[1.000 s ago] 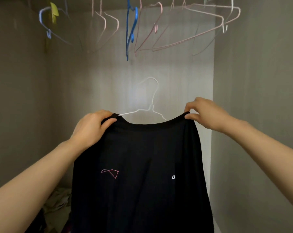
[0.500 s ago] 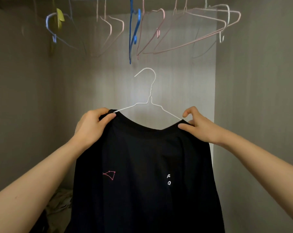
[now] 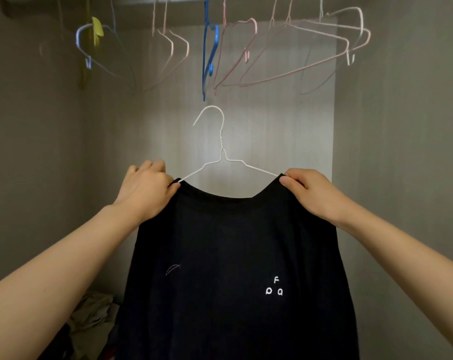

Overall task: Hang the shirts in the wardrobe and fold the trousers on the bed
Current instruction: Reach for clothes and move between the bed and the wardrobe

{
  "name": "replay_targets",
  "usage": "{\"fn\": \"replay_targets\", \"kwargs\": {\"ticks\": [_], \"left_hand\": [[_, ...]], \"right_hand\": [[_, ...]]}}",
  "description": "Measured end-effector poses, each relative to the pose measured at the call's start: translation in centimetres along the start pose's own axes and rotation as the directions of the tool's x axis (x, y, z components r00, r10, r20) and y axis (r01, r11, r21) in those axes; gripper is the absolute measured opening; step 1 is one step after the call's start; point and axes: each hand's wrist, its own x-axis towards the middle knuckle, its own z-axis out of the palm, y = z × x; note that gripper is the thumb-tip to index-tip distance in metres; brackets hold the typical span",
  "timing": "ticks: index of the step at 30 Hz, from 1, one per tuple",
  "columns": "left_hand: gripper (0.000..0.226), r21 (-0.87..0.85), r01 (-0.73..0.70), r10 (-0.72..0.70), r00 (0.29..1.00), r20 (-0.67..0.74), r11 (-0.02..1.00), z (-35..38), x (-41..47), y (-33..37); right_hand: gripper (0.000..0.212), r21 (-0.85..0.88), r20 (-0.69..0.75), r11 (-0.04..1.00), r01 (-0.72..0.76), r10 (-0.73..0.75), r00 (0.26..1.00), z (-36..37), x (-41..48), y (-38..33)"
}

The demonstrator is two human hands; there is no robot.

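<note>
A black T-shirt (image 3: pixel 228 255) with small white letters on its chest hangs on a white wire hanger (image 3: pixel 221 152), held up inside the wardrobe. My left hand (image 3: pixel 144 190) grips the shirt's left shoulder together with the hanger's arm. My right hand (image 3: pixel 313 193) pinches the right shoulder over the hanger's other arm. The hanger's hook points upward, a little below the hangers on the rail, and touches nothing.
Several empty hangers hang from the rail at the top: pink ones (image 3: pixel 293 53), a blue one (image 3: pixel 209 50), a pale blue one (image 3: pixel 90 48). The wardrobe's grey walls (image 3: pixel 402 152) close in on both sides. A pile of clothes (image 3: pixel 90 323) lies on the wardrobe floor at lower left.
The shirt's neckline has slid down, so the hanger's neck and both arms stand clear above the collar. Both hands spread the shoulders apart. More of the white letters show.
</note>
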Motion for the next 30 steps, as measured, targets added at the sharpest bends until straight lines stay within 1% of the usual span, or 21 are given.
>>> {"fn": "replay_targets", "kwargs": {"ticks": [1, 2, 3, 4, 5, 6, 8, 9, 10, 12, 13, 14, 15, 16, 18, 19, 22, 25, 27, 28, 30], "left_hand": [[0.037, 0.013, 0.000, 0.000, 0.999, 0.050, 1.000, -0.2, 0.4, 0.0], [0.034, -0.073, 0.035, -0.026, 0.991, 0.128, 0.997, -0.4, 0.9, -0.2], [0.030, -0.244, 0.114, -0.055, 0.970, 0.235, 0.963, -0.7, 1.4, -0.6], [0.025, -0.405, 0.210, -0.064, 0.937, 0.344, 0.890, -1.1, 1.7, -1.2], [0.019, -0.509, 0.288, -0.058, 0.906, 0.419, 0.811, -1.5, 1.9, -1.7], [0.015, -0.566, 0.339, -0.061, 0.891, 0.451, 0.751, -1.9, 1.9, -2.2], [0.011, -0.617, 0.374, -0.116, 0.902, 0.416, 0.693, -2.0, 2.0, -2.5], [0.013, -0.614, 0.358, -0.146, 0.918, 0.367, 0.703, -1.9, 2.1, -2.1], [0.017, -0.576, 0.323, -0.165, 0.936, 0.310, 0.751, -1.7, 2.2, -1.5], [0.027, -0.477, 0.233, -0.158, 0.969, 0.192, 0.848, -1.3, 2.3, 0.4], [0.028, -0.506, 0.193, -0.136, 0.980, 0.148, 0.841, -1.2, 2.3, 1.0], [0.029, -0.596, 0.168, -0.109, 0.985, 0.134, 0.785, -1.2, 2.3, 1.4], [0.028, -0.690, 0.155, -0.079, 0.987, 0.140, 0.707, -1.2, 2.3, 1.4], [0.027, -0.746, 0.136, -0.033, 0.988, 0.151, 0.652, -1.2, 2.3, 1.3], [0.023, -0.779, 0.081, 0.059, 0.987, 0.150, 0.622, -0.7, 2.2, 0.5], [0.024, -0.791, 0.071, 0.076, 0.986, 0.147, 0.608, -0.2, 2.1, 0.2], [0.037, -0.852, 0.156, -0.001, 0.984, 0.180, 0.500, 1.6, 2.0, -0.3], [0.036, -0.883, 0.196, -0.053, 0.980, 0.191, 0.426, 3.1, 2.4, 0.6], [0.036, -0.886, 0.169, -0.073, 0.986, 0.152, 0.433, 3.8, 3.1, 1.6], [0.037, -0.872, 0.143, -0.074, 0.990, 0.122, 0.468, 4.0, 3.5, 2.0], [0.040, -0.802, 0.081, -0.051, 0.997, 0.062, 0.592, 4.5, 4.4, 2.8]], "right_hand": [[0.041, -0.029, -0.013, 0.999, 0.022, -0.023, 1.000, -0.1, 0.0, -0.2], [0.038, -0.063, -0.009, 0.997, 0.036, -0.037, 0.999, -0.3, 0.1, -0.4], [0.036, -0.086, 0.014, 0.996, 0.038, -0.037, 0.999, -0.5, 0.1, -0.6], [0.034, -0.083, 0.050, 0.996, 0.031, -0.027, 0.998, -0.9, 0.1, -0.7], [0.035, -0.056, 0.089, 0.998, 0.020, -0.015, 0.996, -1.4, 0.2, -0.8], [0.038, -0.027, 0.119, 1.000, 0.006, -0.002, 0.993, -1.8, 0.1, -0.9], [0.041, -0.010, 0.135, 1.000, -0.016, 0.017, 0.991, -2.2, 0.1, -1.0], [0.040, -0.008, 0.125, 1.000, -0.022, 0.023, 0.992, -2.1, 0.2, -1.2], [0.038, -0.001, 0.106, 1.000, -0.028, 0.028, 0.994, -2.1, 0.2, -1.4], [0.033, 0.017, 0.059, 0.999, -0.048, 0.047, 0.997, -1.9, 0.3, -1.8], [0.030, 0.032, 0.037, 0.998, -0.060, 0.059, 0.998, -1.9, 0.3, -1.9], [0.029, 0.060, 0.021, 0.996, -0.072, 0.070, 0.997, -2.0, 0.3, -2.1], [0.028, 0.099, 0.011, 0.992, -0.081, 0.081, 0.997, -2.2, 0.2, -2.1], [0.028, 0.140, 0.003, 0.986, -0.087, 0.088, 0.996, -2.5, 0.1, -2.1], [0.028, 0.204, -0.019, 0.973, -0.110, 0.116, 0.993, -3.3, -0.1, -1.9], [0.027, 0.223, -0.030, 0.966, -0.129, 0.139, 0.990, -3.7, -0.2, -1.8], [0.025, 0.250, 0.003, 0.947, -0.200, 0.206, 0.979, -4.6, -0.6, -1.4], [0.027, 0.228, 0.132, 0.931, -0.287, 0.262, 0.956, -5.6, -1.0, -1.5], [0.027, 0.226, 0.187, 0.921, -0.318, 0.279, 0.942, -6.4, -1.4, -1.9], [0.026, 0.264, 0.196, 0.905, -0.333, 0.287, 0.938, -6.8, -1.7, -2.2], [0.025, 0.369, 0.221, 0.851, -0.374, 0.310, 0.924, -7.7, -2.4, -2.7]]}}
